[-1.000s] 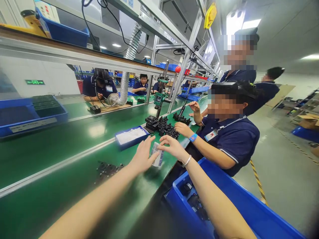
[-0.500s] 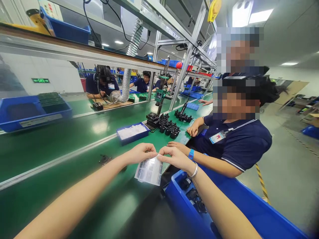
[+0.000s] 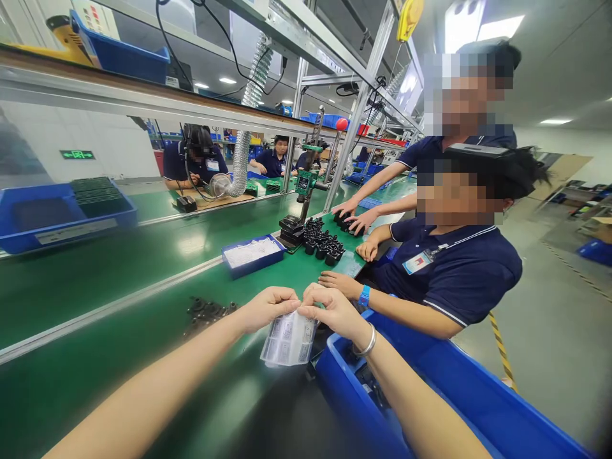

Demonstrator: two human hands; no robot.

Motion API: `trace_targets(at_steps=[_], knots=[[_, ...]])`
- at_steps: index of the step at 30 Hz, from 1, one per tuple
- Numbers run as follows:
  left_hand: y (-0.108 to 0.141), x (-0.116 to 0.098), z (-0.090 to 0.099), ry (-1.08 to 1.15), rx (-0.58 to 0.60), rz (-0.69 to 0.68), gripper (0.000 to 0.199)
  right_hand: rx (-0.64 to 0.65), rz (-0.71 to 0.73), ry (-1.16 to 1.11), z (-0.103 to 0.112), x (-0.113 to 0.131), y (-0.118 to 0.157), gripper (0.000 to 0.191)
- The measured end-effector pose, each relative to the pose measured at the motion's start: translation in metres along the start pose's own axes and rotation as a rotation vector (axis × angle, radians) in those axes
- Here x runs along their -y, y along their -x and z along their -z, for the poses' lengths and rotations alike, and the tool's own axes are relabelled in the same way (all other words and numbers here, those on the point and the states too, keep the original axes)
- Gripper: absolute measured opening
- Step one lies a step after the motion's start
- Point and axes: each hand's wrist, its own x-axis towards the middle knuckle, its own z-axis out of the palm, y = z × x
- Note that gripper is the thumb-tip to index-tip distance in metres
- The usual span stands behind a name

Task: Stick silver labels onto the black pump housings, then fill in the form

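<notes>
A pale sheet of printed labels hangs between my hands over the near edge of the green workbench. My left hand pinches its top edge with thumb and fingers. Right beside it, my right hand is closed on the same top edge, the fingertips of both hands almost touching. The sheet is slightly bent, and its print is too small to read. Several black parts lie on the bench behind my left forearm, partly hidden by it.
A blue tray of small white pieces stands ahead, near a green press and clustered black parts. A blue bin holding black parts is under my right forearm. A seated co-worker is close at right; another person's hands reach in behind.
The standing person has leaned in and put both hands over the far black parts. My hands stay on the label sheet, which now bends more. More black parts show behind my left forearm.
</notes>
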Motion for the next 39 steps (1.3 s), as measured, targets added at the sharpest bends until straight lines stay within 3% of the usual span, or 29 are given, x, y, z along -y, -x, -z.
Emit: trace_targets(at_steps=[4,8,11,14,18,21,27,36,39], knots=[[0.002,0.005,-0.003,0.052,-0.067,0.053,0.044,-0.025,-0.095,-0.051,-0.004,-0.001,0.002,0.037],[0.001,-0.005,0.003,-0.12,-0.042,0.071,0.046,0.075,-0.327,-0.306,-0.001,-0.008,0.004,0.038],[0.0,-0.009,0.009,-0.235,-0.009,0.09,0.048,0.102,-0.409,-0.334,0.001,-0.014,0.005,0.042],[-0.002,-0.001,0.014,-0.223,-0.003,0.162,0.052,0.065,-0.379,-0.179,0.002,-0.018,0.006,0.045],[-0.004,0.017,0.018,-0.039,-0.095,0.266,0.052,-0.046,-0.301,-0.044,0.0,-0.018,0.008,0.042],[-0.006,0.025,0.019,0.018,-0.134,0.293,0.053,-0.107,-0.305,-0.06,-0.001,-0.019,0.008,0.041],[-0.011,0.027,0.021,0.059,-0.149,0.327,0.052,-0.097,-0.325,-0.093,0.002,-0.026,0.007,0.04],[-0.012,0.034,0.037,-0.041,-0.193,0.356,0.05,-0.175,-0.319,-0.146,0.008,-0.04,0.01,0.037],[-0.013,0.033,0.04,-0.08,-0.212,0.358,0.05,-0.271,-0.354,-0.25,0.011,-0.05,0.009,0.035]])
